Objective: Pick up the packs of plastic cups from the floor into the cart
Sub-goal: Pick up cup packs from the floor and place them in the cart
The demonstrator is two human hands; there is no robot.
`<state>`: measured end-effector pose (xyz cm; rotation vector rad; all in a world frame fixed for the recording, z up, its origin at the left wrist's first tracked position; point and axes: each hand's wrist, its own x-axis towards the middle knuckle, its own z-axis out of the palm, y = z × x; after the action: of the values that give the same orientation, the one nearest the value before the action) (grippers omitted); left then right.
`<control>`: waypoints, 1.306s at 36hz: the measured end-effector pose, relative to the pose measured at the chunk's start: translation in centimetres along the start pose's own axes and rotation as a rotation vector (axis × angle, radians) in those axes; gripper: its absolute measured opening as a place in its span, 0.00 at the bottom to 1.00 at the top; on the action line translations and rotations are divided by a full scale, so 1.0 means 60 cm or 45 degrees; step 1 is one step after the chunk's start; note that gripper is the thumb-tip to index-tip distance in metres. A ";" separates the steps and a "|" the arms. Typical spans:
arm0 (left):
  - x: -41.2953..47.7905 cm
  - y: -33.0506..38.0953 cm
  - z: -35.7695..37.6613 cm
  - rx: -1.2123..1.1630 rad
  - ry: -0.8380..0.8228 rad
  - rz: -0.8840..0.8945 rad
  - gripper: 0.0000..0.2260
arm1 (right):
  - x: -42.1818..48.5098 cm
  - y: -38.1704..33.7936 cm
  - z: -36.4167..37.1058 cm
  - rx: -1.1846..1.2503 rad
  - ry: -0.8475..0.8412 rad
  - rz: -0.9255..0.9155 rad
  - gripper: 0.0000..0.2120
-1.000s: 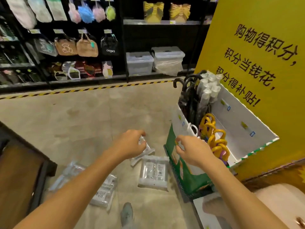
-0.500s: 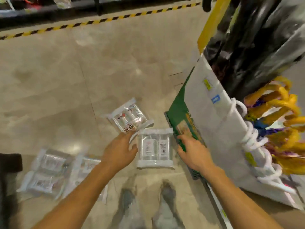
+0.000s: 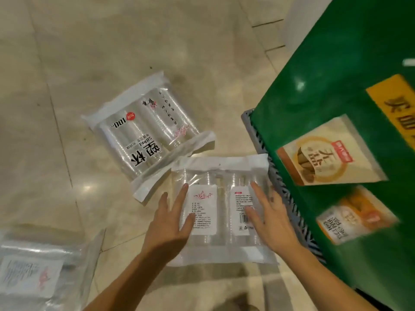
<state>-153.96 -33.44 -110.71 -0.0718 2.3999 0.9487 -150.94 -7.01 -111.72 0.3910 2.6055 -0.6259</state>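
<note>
Both hands lie flat with straight, spread fingers, gripping nothing: the left hand (image 3: 170,223) presses the 9 o'clock side of the nearest pack of cups (image 3: 222,212), and the right hand (image 3: 269,218) presses its 3 o'clock side.

Glossy beige stone floor (image 3: 112,41), cut by thin tile seams, fills the view from 9 to 12 o'clock. A smooth green panel (image 3: 336,63) with printed product pictures slants across the 3 o'clock side, and a grey slatted rim (image 3: 262,142) runs along its lower edge, touching the nearest pack.

That pack lies on the floor, a flat rectangle of crinkled clear film with white sealed ends and two white paper labels. A second pack (image 3: 146,133), printed with bold black characters, lies at its 10 o'clock, their white ends overlapping. A third pack (image 3: 40,265), blurred, lies at 8 o'clock, well apart.
</note>
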 end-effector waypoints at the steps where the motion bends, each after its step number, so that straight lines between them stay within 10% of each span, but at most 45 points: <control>1: 0.017 -0.015 0.018 -0.047 0.012 -0.012 0.31 | 0.013 0.014 0.019 0.004 0.007 0.008 0.33; 15: -0.010 0.019 -0.034 -0.204 0.154 0.086 0.29 | -0.027 -0.031 -0.042 0.329 0.057 -0.013 0.29; 35: -0.581 0.608 -1.036 -0.099 0.602 0.169 0.27 | -0.431 -0.797 -0.996 0.377 0.090 -0.583 0.28; 47: -0.812 0.754 -1.334 -0.054 0.821 -0.005 0.28 | -0.549 -1.078 -1.255 0.105 0.138 -0.846 0.32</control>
<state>-161.74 -58.43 -10.02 -0.4613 2.9526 1.0966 -171.40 -31.52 -12.12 -0.4578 2.8050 -0.9408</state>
